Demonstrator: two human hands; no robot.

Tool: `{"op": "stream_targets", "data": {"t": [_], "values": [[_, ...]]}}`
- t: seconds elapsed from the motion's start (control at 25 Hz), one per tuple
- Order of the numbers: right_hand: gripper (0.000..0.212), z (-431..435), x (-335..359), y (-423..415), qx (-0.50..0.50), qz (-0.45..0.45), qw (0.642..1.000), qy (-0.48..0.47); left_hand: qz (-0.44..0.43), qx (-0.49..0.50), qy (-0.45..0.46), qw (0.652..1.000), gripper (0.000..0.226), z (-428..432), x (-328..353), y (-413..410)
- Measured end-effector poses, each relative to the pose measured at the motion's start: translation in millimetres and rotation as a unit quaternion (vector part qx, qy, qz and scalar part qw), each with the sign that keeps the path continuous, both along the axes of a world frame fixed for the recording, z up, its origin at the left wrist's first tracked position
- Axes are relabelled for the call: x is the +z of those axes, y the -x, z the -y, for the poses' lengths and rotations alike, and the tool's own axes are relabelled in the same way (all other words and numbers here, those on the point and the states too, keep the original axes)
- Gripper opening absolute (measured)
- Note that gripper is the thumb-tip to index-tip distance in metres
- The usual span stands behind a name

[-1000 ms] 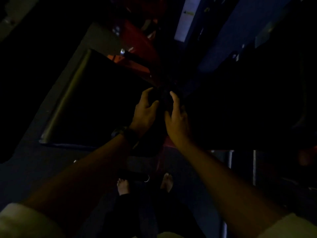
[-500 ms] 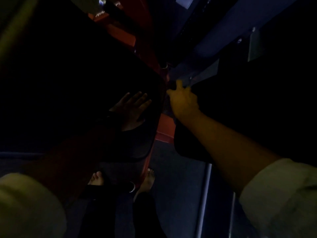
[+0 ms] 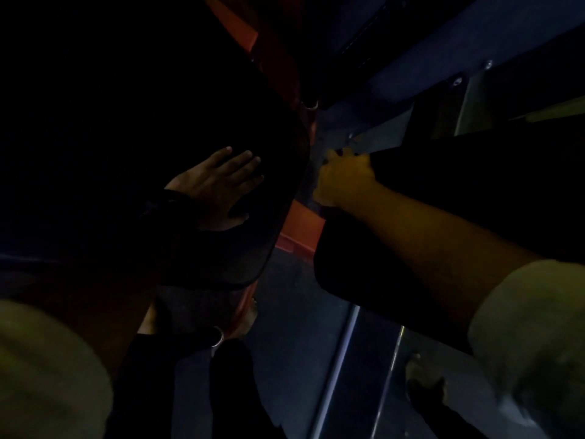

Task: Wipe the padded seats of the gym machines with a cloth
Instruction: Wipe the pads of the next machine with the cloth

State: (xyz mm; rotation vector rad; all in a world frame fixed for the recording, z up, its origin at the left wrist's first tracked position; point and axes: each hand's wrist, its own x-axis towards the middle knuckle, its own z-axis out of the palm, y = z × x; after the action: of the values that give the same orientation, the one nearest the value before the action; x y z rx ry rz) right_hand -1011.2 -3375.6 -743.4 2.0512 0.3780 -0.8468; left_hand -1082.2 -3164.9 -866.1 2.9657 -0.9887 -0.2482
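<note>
The biggest thing here is a black padded seat (image 3: 221, 99) filling the upper left, its rounded lower corner hanging out over the dim floor (image 3: 291, 327). Across a narrow gap to the right lies a second black pad (image 3: 474, 172), running off toward the right edge. Between the two pads a red frame (image 3: 300, 229) shows through, and a blue machine frame (image 3: 427, 58) with bolts crosses the top right corner.

Pale sleeves sit low at either side, the left sleeve (image 3: 47, 369) and the right sleeve (image 3: 531, 337).

The left hand (image 3: 218, 191) lies flat on the padded seat near its right edge, its fingers (image 3: 243, 160) straight and slightly spread, with a dark band (image 3: 167, 201) at the wrist. The right hand (image 3: 342, 179) is at the near left corner of the second pad, knuckles up and fingers curled over the pad's upper edge, gripping it.

It is too dark to make out a cloth under either hand. Down on the floor a bare foot (image 3: 250, 315) rests beside the red frame, close to a small metal ring (image 3: 218, 337).
</note>
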Motion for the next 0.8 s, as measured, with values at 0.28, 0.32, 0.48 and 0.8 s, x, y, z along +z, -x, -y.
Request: {"op": "stream_targets", "data": {"t": [0.28, 0.32, 0.48, 0.8], "values": [[0.057, -28.1, 2.2, -41.8, -0.026, -0.114, 0.992, 0.058, 0.002, 0.002, -0.011, 1.000, 0.085, 3.0, -1.7, -1.1], [0.066, -28.0, -0.5, -35.9, -0.001, -0.133, 0.986, 0.098, 0.001, 0.003, -0.013, 1.000, 0.085, 2.9, -1.1, -0.8], [0.054, -3.8, -1.4, -23.7, 0.040, -0.074, 0.996, 0.041, -0.011, 0.001, -0.028, 1.000, 0.084, 2.9, 1.0, -1.8], [0.038, 0.1, 8.3, 21.0, 0.122, -0.172, 0.976, -0.053, -0.003, -0.006, -0.031, 0.999, 0.084, 2.8, 5.1, -2.1]]}}
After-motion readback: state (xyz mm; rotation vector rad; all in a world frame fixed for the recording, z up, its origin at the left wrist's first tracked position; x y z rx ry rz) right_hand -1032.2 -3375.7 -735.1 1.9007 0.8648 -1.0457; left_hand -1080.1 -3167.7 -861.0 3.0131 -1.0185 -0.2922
